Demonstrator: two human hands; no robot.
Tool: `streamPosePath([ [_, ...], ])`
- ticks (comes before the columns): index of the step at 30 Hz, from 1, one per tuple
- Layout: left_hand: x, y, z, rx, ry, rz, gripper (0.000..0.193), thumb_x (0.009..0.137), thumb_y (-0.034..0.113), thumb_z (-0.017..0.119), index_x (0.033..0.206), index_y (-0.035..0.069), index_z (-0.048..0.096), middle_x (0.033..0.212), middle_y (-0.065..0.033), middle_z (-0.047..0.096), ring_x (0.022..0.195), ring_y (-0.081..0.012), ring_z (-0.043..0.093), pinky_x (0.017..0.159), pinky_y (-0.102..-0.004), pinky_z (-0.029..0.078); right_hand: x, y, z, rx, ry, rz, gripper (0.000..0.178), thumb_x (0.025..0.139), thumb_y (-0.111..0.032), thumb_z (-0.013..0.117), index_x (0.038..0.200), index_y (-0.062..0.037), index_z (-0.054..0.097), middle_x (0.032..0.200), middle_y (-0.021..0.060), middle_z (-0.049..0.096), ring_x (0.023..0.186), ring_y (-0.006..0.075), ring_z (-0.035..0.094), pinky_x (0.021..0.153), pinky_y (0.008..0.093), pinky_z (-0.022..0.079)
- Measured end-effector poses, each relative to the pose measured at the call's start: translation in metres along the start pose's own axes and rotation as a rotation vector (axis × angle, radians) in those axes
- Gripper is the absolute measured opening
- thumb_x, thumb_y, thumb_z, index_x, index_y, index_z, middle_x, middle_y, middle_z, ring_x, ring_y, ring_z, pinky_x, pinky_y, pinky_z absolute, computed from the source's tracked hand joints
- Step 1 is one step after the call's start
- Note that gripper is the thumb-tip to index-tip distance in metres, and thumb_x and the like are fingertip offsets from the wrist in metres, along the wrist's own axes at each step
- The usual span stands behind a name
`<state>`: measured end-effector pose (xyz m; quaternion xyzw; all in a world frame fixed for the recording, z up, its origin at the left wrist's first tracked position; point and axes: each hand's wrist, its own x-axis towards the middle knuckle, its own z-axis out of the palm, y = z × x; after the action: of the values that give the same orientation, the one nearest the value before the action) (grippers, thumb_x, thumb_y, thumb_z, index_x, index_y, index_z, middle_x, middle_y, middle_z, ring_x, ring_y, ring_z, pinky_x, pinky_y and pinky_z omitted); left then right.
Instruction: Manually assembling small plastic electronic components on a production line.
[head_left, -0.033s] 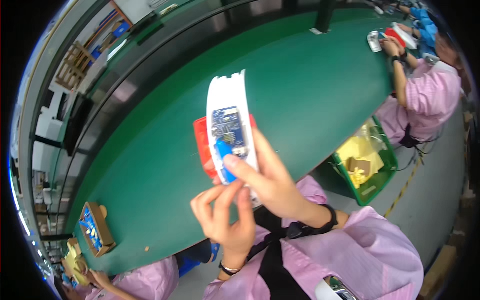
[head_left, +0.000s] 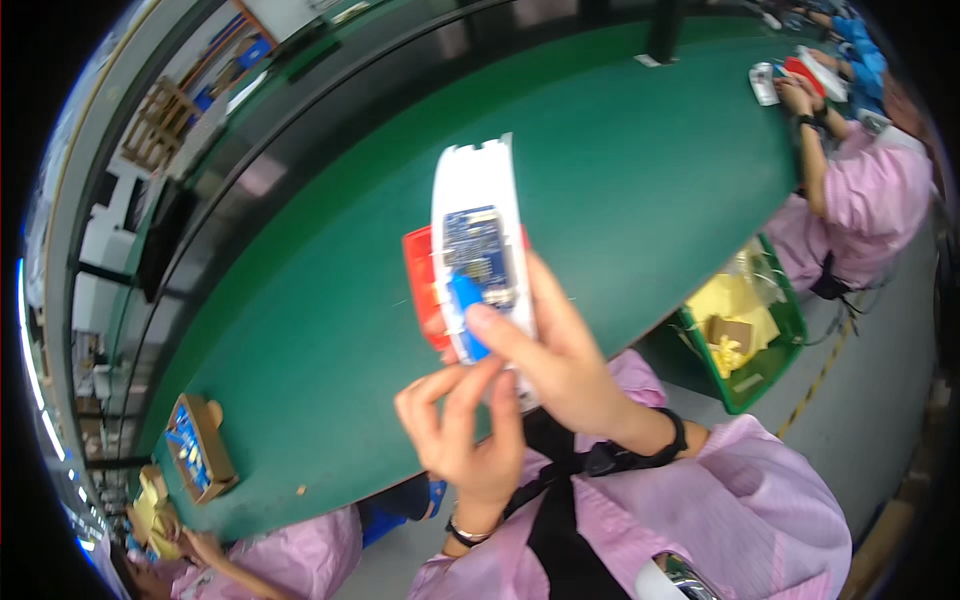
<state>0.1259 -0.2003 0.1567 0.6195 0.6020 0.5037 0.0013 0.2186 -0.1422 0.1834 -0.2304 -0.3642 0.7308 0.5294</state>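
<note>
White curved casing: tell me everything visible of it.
The white casing is long, curved and plastic-looking, its far end notched. Inside sit a blue circuit board and a blue cylinder. The right hand grips its side, thumb on the cylinder; the left hand is at its near end. A red object shows behind.

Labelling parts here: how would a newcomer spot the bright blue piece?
Against the green table, find the white curved shell in the right hand. At its circuit board's lower left, partly hidden by the thumb, is the blue piece. It is plain, elongated and brighter than the component-dotted board.
</note>
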Motion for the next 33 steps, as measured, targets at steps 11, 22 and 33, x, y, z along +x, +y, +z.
streamPosePath([
  [11, -0.005, 0.003, 0.001, -0.007, 0.004, -0.009, 0.016, 0.075, 0.007, 0.074, 0.089, 0.008, 0.066, 0.087, -0.0061, 0.058, 0.082, -0.0242, 0.052, 0.074, -0.0340, 0.041, -0.005, 0.006, -0.015, 0.122, -0.041, 0.095, 0.041, 0.100, -0.024, 0.031, 0.136, -0.0024, 0.029, 0.118, 0.0193, 0.057, 0.098, 0.0207, 0.061, 0.089, 0.0338, 0.049],
  [22, 0.011, 0.009, 0.010, -0.525, -0.105, -0.443, 0.056, 0.090, 0.013, 0.061, 0.137, 0.000, 0.032, 0.128, -0.0162, 0.047, 0.109, -0.0234, 0.053, 0.089, -0.0335, 0.046, 0.002, 0.074, -0.051, 0.042, 0.140, -0.007, 0.064, 0.097, -0.007, 0.044, 0.151, -0.0029, 0.010, 0.144, 0.0117, 0.036, 0.125, 0.0183, 0.045, 0.103, 0.0290, 0.038],
  [33, 0.024, -0.018, 0.011, -0.753, -0.374, -0.636, 0.045, 0.093, 0.011, 0.053, 0.134, -0.003, 0.040, 0.128, -0.0157, 0.051, 0.115, -0.0230, 0.052, 0.098, -0.0343, 0.041, 0.006, 0.002, -0.036, -0.170, -0.047, -0.017, 0.067, 0.099, -0.011, 0.042, 0.150, 0.0014, 0.001, 0.156, 0.0105, 0.010, 0.140, 0.0182, 0.018, 0.111, 0.0302, 0.023],
])
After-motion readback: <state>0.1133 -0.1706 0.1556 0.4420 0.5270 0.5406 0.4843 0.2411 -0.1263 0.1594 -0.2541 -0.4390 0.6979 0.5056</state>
